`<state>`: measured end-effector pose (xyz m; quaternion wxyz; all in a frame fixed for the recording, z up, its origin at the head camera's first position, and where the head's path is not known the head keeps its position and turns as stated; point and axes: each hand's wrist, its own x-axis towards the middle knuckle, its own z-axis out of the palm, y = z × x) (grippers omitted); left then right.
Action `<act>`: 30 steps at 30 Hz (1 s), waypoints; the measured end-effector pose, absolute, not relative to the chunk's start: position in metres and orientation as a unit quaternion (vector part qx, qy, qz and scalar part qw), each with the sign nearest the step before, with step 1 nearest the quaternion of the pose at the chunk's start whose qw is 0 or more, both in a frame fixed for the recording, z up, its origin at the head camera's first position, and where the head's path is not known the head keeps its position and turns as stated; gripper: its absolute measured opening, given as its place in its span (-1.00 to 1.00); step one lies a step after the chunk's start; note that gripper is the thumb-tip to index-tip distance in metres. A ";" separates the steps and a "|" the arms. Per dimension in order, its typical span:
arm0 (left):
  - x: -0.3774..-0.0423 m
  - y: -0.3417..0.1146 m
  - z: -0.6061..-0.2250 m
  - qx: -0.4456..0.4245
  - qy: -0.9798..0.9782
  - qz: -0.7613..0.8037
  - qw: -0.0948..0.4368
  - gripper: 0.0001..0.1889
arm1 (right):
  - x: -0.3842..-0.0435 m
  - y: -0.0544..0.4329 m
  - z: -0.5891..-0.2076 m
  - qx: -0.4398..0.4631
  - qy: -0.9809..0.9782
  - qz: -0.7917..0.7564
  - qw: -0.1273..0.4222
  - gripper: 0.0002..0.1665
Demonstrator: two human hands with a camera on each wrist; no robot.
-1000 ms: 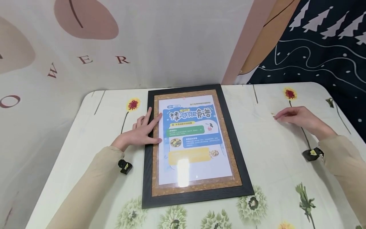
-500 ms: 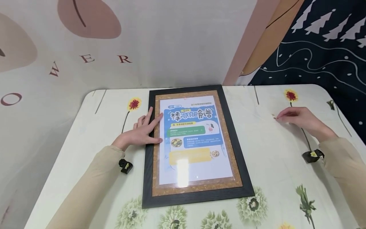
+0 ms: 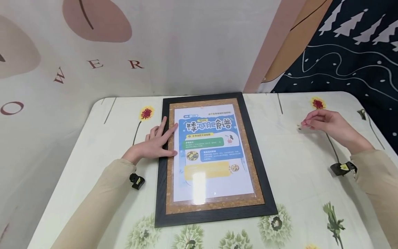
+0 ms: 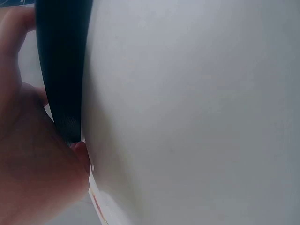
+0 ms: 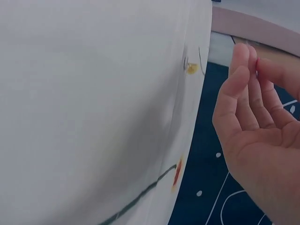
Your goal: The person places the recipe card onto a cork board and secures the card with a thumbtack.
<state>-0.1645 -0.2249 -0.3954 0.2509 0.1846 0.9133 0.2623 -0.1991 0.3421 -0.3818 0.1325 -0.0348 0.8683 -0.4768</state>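
Note:
My left hand (image 3: 152, 145) lies spread over the left side of a black picture frame (image 3: 268, 207), its thumb and finger reaching the edge of a printed poster (image 3: 217, 183). The poster, under a clear sheet, sits on the frame's cork backing (image 3: 214, 205). In the left wrist view the same hand (image 4: 42, 140) rests along the frame's dark edge (image 4: 65, 70). Over the table at right, my right hand (image 3: 329, 126) pinches a tiny pin-like thing, mostly hidden by its fingertips. Small gold bits (image 3: 299, 127) lie on the tablecloth just beside those fingertips.
A pale flower-print tablecloth (image 3: 298, 180) covers the table. Its far edge meets a printed cloth backdrop (image 3: 186, 52), with a dark tree-print cloth (image 3: 351, 62) at right. Black wrist cameras (image 3: 136, 181) hang under both sleeves.
My right hand has lifted slightly from the small bits on the tablecloth, its fingertips drawn together. The left hand and the frame stay where they were.

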 end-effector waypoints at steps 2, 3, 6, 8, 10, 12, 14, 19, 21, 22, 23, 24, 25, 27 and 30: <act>-0.165 -0.225 -0.395 0.184 0.913 0.263 0.250 0.03 | -0.199 0.339 -0.381 -0.030 0.865 -0.482 0.132 -0.65; -0.165 -0.225 -0.395 0.184 0.913 0.263 0.250 0.03 | -0.199 0.338 -0.380 -0.028 0.864 -0.485 0.132 -0.63; -0.165 -0.225 -0.396 0.184 0.913 0.265 0.250 0.03 | -0.199 0.334 -0.379 -0.024 0.865 -0.484 0.129 -0.59; -0.165 -0.225 -0.396 0.185 0.913 0.265 0.250 0.03 | -0.199 0.332 -0.379 -0.022 0.867 -0.481 0.129 -0.55; -0.165 -0.226 -0.396 0.186 0.913 0.264 0.249 0.03 | -0.199 0.331 -0.380 -0.020 0.868 -0.479 0.130 -0.54; -0.165 -0.226 -0.396 0.186 0.913 0.264 0.249 0.03 | -0.200 0.330 -0.382 -0.017 0.868 -0.478 0.132 -0.54; -0.165 -0.225 -0.396 0.186 0.913 0.264 0.249 0.03 | -0.200 0.328 -0.383 -0.012 0.868 -0.478 0.131 -0.54; -0.165 -0.225 -0.396 0.183 0.912 0.268 0.250 0.03 | -0.202 0.322 -0.387 -0.015 0.867 -0.479 0.139 -0.50; -0.165 -0.225 -0.397 0.182 0.913 0.267 0.250 0.03 | -0.202 0.319 -0.387 -0.019 0.863 -0.484 0.143 -0.48; -0.164 -0.225 -0.397 0.182 0.913 0.267 0.250 0.04 | -0.202 0.317 -0.388 -0.020 0.860 -0.489 0.143 -0.48; -0.164 -0.225 -0.397 0.182 0.913 0.266 0.250 0.04 | -0.202 0.315 -0.388 -0.021 0.858 -0.493 0.145 -0.47; -0.164 -0.224 -0.397 0.181 0.913 0.266 0.250 0.04 | -0.202 0.313 -0.388 -0.021 0.856 -0.495 0.147 -0.47; -0.164 -0.224 -0.396 0.181 0.913 0.265 0.250 0.04 | -0.202 0.311 -0.389 -0.019 0.855 -0.496 0.149 -0.47; -0.164 -0.224 -0.396 0.182 0.913 0.266 0.251 0.04 | -0.202 0.308 -0.390 -0.017 0.854 -0.496 0.154 -0.46; -0.164 -0.225 -0.395 0.181 0.913 0.266 0.252 0.04 | -0.203 0.305 -0.391 -0.015 0.853 -0.496 0.165 -0.49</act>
